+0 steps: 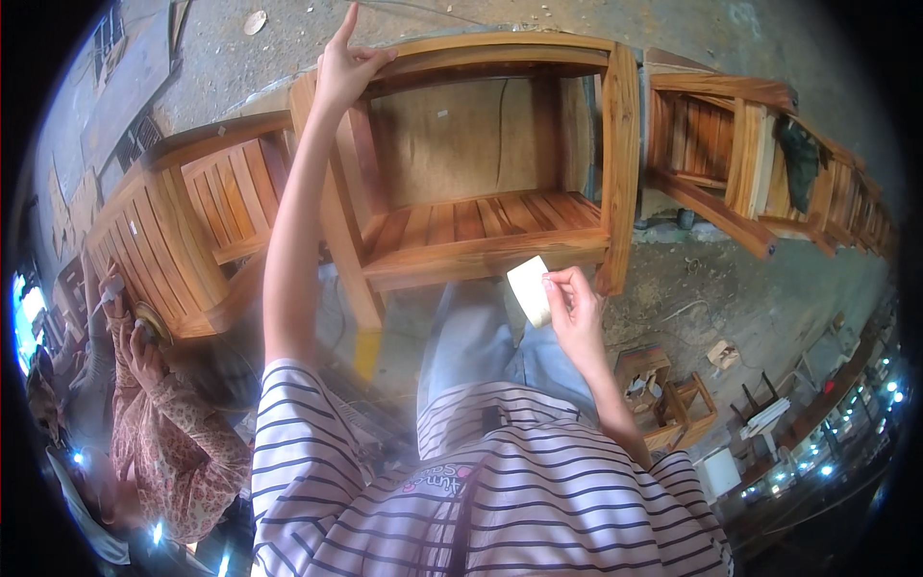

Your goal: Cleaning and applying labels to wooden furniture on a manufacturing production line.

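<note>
A wooden armchair frame with a slatted seat stands right in front of me. My left hand reaches to its far left corner, index finger stretched out and thumb spread over the top rail; its other fingers are partly hidden. Close to my body, my right hand pinches a small pale yellow sheet, perhaps sandpaper, between thumb and fingers. That sheet is just in front of the chair's near rail, and I cannot tell whether they touch.
Another slatted wooden chair stands at left, where a co-worker in a patterned sleeve has hands on it. More wooden chairs line up to the right. A small wooden box-like piece sits on the concrete floor at lower right.
</note>
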`<action>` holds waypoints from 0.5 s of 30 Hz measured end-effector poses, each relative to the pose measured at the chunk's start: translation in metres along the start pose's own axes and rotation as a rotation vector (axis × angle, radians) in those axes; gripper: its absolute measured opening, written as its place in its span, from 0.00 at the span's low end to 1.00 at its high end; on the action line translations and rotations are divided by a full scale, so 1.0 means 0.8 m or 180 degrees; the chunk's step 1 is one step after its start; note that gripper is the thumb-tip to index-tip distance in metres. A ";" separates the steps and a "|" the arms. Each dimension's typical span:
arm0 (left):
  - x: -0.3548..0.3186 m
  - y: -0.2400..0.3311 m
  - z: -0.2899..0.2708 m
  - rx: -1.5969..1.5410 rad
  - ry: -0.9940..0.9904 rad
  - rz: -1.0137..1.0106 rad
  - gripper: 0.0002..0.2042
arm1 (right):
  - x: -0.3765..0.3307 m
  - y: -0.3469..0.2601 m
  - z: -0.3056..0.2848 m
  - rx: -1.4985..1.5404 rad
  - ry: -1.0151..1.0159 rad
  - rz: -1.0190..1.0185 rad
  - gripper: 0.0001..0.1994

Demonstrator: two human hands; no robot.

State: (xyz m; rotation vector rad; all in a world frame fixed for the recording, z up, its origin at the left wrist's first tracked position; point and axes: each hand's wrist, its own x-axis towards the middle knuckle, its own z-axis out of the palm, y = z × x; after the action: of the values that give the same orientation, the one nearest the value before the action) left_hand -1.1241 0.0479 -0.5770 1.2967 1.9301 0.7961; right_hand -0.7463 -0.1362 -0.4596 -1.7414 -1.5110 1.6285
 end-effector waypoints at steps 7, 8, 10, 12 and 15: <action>0.076 -0.075 -0.017 0.1195 0.0429 0.0738 0.51 | 0.002 0.009 -0.004 0.0166 -0.0094 -0.0181 0.04; 0.080 -0.064 -0.005 0.1135 0.0365 0.0779 0.51 | 0.001 0.012 -0.008 0.0208 -0.0093 -0.0206 0.05; 0.086 -0.031 0.005 0.1336 -0.0386 -0.0163 0.49 | -0.007 0.021 -0.017 0.0227 -0.0002 -0.0128 0.05; 0.074 0.007 0.002 0.1730 -0.0500 -0.0283 0.49 | -0.014 0.027 -0.031 0.0385 -0.0029 -0.0123 0.05; 0.072 -0.022 -0.008 0.2070 -0.0508 -0.0454 0.49 | -0.028 0.026 -0.052 0.0494 -0.0114 0.0050 0.05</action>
State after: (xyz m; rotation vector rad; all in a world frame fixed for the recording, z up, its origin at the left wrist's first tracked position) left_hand -1.1549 0.0955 -0.5982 1.5003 2.2009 -0.0295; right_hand -0.6958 -0.1459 -0.4515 -1.6532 -1.3499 1.7435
